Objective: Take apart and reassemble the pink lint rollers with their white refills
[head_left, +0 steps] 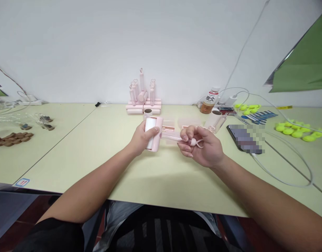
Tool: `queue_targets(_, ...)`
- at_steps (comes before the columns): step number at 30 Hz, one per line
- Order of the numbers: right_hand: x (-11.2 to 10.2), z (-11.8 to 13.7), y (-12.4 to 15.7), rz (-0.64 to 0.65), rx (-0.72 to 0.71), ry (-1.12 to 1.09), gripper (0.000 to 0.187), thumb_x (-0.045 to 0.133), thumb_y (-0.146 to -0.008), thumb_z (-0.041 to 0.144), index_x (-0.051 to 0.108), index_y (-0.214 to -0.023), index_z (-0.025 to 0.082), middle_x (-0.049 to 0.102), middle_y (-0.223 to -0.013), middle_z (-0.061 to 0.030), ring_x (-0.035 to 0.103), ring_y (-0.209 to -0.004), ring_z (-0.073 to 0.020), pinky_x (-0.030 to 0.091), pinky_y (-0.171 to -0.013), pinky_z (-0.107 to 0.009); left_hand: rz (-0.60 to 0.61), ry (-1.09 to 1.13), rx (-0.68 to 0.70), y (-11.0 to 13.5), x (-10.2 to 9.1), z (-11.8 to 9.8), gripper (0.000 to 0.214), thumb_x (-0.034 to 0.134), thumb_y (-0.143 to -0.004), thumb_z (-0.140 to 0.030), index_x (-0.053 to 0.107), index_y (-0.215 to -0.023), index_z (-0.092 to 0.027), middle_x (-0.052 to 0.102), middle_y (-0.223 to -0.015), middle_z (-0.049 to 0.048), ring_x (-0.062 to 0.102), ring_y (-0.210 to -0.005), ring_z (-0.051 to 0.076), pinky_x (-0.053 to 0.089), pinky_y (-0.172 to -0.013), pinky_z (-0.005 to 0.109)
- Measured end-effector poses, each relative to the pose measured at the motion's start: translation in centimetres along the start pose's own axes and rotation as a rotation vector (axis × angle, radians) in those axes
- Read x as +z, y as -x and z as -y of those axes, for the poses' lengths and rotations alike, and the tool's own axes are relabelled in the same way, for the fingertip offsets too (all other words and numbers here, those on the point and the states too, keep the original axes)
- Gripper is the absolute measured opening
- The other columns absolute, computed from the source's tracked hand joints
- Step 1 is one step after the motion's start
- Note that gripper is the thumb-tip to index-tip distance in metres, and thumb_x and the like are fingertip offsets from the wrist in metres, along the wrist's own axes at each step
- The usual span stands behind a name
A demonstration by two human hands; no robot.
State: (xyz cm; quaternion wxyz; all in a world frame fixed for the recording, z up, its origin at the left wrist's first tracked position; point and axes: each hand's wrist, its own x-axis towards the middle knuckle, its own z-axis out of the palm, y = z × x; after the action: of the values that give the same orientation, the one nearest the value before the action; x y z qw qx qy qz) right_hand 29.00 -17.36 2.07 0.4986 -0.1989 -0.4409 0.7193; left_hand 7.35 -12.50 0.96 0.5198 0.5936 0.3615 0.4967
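Note:
My left hand (pixel 141 139) is closed around the pink head of a lint roller (pixel 157 134), whose white roll shows on its left side. From the head's right side a clear pinkish handle (pixel 172 136) runs across to my right hand (pixel 202 145). The fingers of that hand are curled around the handle's far end, where a pink loop (pixel 200 142) sticks out. Behind my hands lie pink roller parts (pixel 168 128) and clear covers (pixel 189 121), partly hidden. A cardboard-cored white roll (pixel 148 112) stands just behind my left hand.
Finished-looking pink rollers (pixel 143 101) are stacked against the wall. To the right are a drink bottle (pixel 210 100), another roll (pixel 214 119), a phone (pixel 244 139) on a cable and yellow-green pieces (pixel 294 128). Brown pieces (pixel 12 139) lie at far left.

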Motion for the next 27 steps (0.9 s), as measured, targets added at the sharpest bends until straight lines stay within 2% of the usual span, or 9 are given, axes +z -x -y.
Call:
queue_targets(6, 0.2, -0.1, -0.1, -0.11, -0.063, 0.006, 0.053, 0.061, -0.078, 0.065, 0.046, -0.057, 0.018, 0.046, -0.067, 0.002, 0.04, -0.044, -0.0088, 0.026, -0.034, -0.02, -0.047, -0.025, -0.036, 0.4, 0.7, 0.1, 0.036, 0.067, -0.077, -0.041, 0.055, -0.102, -0.018, 0.066, -0.081, 0.0025, 0.06, -0.068, 0.017, 0.046, -0.059, 0.026)
queue_targets(13, 0.6, -0.5, 0.0, -0.249, -0.119, 0.083, 0.059, 0.054, -0.079, 0.071, 0.036, -0.056, 0.02, 0.041, -0.06, 0.003, 0.035, -0.039, -0.0085, 0.024, -0.031, -0.02, -0.066, -0.056, -0.024, 0.8, 1.0, 0.4, 0.04, 0.068, -0.077, -0.045, 0.054, -0.103, -0.019, 0.067, -0.088, 0.0037, 0.061, -0.073, 0.018, 0.047, -0.064, 0.028)
queue_targets(16, 0.6, -0.6, -0.1, -0.244, -0.118, 0.099, 0.059, 0.055, -0.079, 0.072, 0.036, -0.057, 0.02, 0.042, -0.06, 0.003, 0.035, -0.04, -0.0086, 0.024, -0.031, -0.021, -0.062, -0.053, -0.033, 0.6, 0.8, 0.4, 0.041, 0.069, -0.076, -0.045, 0.054, -0.104, -0.019, 0.067, -0.088, 0.0038, 0.061, -0.073, 0.018, 0.047, -0.064, 0.028)
queue_targets(22, 0.5, -0.5, -0.1, -0.156, -0.139, 0.146, 0.05, 0.063, -0.077, 0.063, 0.042, -0.06, 0.021, 0.046, -0.068, 0.0021, 0.042, -0.043, -0.0099, 0.029, -0.034, -0.023, 0.015, 0.064, -0.057, 0.1, 0.3, 0.0, 0.038, 0.07, -0.076, -0.042, 0.055, -0.102, -0.018, 0.067, -0.082, 0.0031, 0.062, -0.071, 0.017, 0.048, -0.061, 0.026)
queue_targets(24, 0.6, -0.1, 0.0, -0.156, -0.175, 0.171, 0.048, 0.061, -0.079, 0.061, 0.041, -0.061, 0.021, 0.045, -0.068, 0.0022, 0.041, -0.044, -0.01, 0.03, -0.035, -0.023, 0.043, 0.16, -0.07, -0.1, 0.1, 0.0, 0.042, 0.065, -0.079, -0.05, 0.056, -0.104, -0.017, 0.068, -0.082, 0.0049, 0.063, -0.07, 0.018, 0.049, -0.06, 0.027)
queue_targets(27, 0.7, 0.9, 0.1, -0.195, -0.263, 0.2, 0.046, 0.055, -0.083, 0.059, 0.038, -0.062, 0.022, 0.043, -0.068, 0.0021, 0.039, -0.047, -0.0105, 0.032, -0.036, -0.023, 0.081, 0.32, -0.12, -0.6, -0.4, 0.2, 0.051, 0.05, -0.084, -0.063, 0.057, -0.101, -0.016, 0.068, -0.076, 0.0068, 0.064, -0.061, 0.019, 0.048, -0.051, 0.029)
